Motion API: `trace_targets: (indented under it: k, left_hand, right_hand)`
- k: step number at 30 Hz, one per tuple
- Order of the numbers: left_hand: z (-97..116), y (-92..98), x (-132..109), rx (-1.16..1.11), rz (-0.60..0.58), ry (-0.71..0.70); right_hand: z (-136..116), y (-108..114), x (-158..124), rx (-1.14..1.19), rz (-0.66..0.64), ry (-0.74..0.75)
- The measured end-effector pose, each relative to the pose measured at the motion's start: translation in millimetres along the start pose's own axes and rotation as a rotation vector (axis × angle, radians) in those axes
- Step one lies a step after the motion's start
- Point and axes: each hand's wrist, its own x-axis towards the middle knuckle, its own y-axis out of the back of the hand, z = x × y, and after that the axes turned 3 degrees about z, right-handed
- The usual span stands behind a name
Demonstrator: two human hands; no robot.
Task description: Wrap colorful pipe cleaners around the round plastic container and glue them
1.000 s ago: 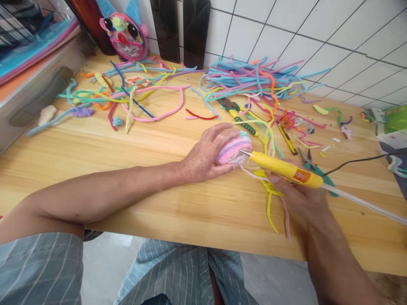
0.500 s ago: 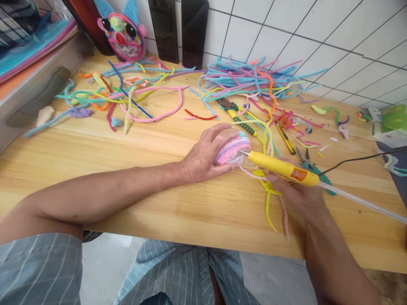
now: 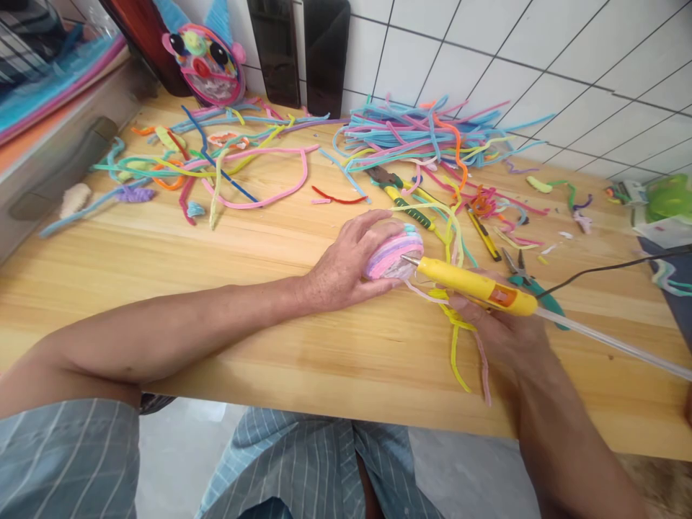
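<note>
My left hand (image 3: pixel 354 263) is wrapped round a rounded piece (image 3: pixel 397 249) banded with pink, lilac and blue pipe cleaner, with a clear part at its lower right. In my right hand (image 3: pixel 500 324) is a yellow hot glue gun (image 3: pixel 465 281), a clear glue stick (image 3: pixel 621 341) poking out of its back end. Its metal nozzle rests at or very near the clear part of the piece. A pale pink pipe cleaner trails from the piece toward my right hand. Knotted yellow pipe cleaners (image 3: pixel 457 331) lie below the gun, partly hidden by my right hand.
A heap of pipe cleaners (image 3: pixel 411 137) lies by the tiled wall, with looser ones at left. Around the right hand are green-handled pliers (image 3: pixel 540 292), a yellow cutter knife (image 3: pixel 484 234) and yellow-green pliers (image 3: pixel 405 198). A decorated face figure (image 3: pixel 210 68) and two dark phones stand behind.
The glue gun's nozzle has shifted slightly left over the clear part of the piece. My left hand keeps its grip, and the whole view has moved a little.
</note>
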Motion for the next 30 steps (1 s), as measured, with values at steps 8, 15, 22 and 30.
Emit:
trace_targets:
  k: [8,15,22,30]
  left_hand:
    - [-1.8,0.4,-0.9,-0.033,-0.019,0.027]
    - [-0.8,0.9,-0.1,-0.013,-0.024,0.029]
    - [-0.5,-0.2,0.1,-0.016,0.004,0.003]
    - [-0.2,0.2,0.0,-0.001,-0.001,0.000]
  right_hand:
    - [1.4,5.2,-6.2,0.045,0.028,-0.073]
    - [-0.4,0.3,-5.1,-0.009,0.036,-0.037]
    - [1.7,3.2,-4.6,0.005,0.035,-0.074]
    - [-6.9,-1.1,-4.2,0.005,0.035,-0.085]
